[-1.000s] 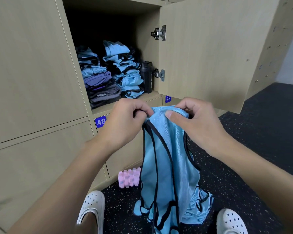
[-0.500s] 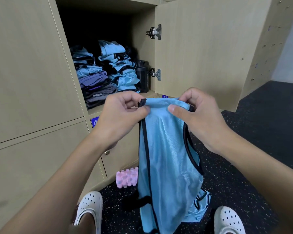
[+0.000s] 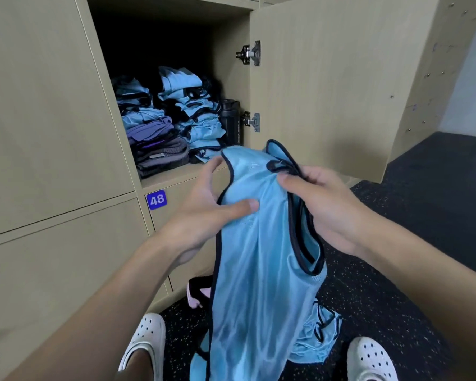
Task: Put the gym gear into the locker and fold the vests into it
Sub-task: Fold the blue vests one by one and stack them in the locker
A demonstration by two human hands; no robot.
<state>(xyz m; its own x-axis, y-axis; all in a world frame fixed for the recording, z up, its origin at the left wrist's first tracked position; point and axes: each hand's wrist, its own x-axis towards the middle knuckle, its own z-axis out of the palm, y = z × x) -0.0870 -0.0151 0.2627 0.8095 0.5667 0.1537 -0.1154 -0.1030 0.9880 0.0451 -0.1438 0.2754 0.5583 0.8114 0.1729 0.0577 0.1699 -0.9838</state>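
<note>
Speckled dark floor [image 3: 396, 292]; left hand [image 3: 204, 207] and right hand [image 3: 324, 207] each grip blue vest [image 3: 259, 276].

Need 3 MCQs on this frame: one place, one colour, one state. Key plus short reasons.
1. The black plastic bottle stands: A) on the floor B) in the wooden locker, right of the folded vest stacks C) in a hand.
2. Trim on the held light-blue mesh vest: A) white B) red C) dark.
3. The locker's door is: A) open B) shut C) missing.
Key: B, it stands by the hinge-side wall; C, dark binding edges the armholes; A, it's swung out, hinges exposed.
</note>
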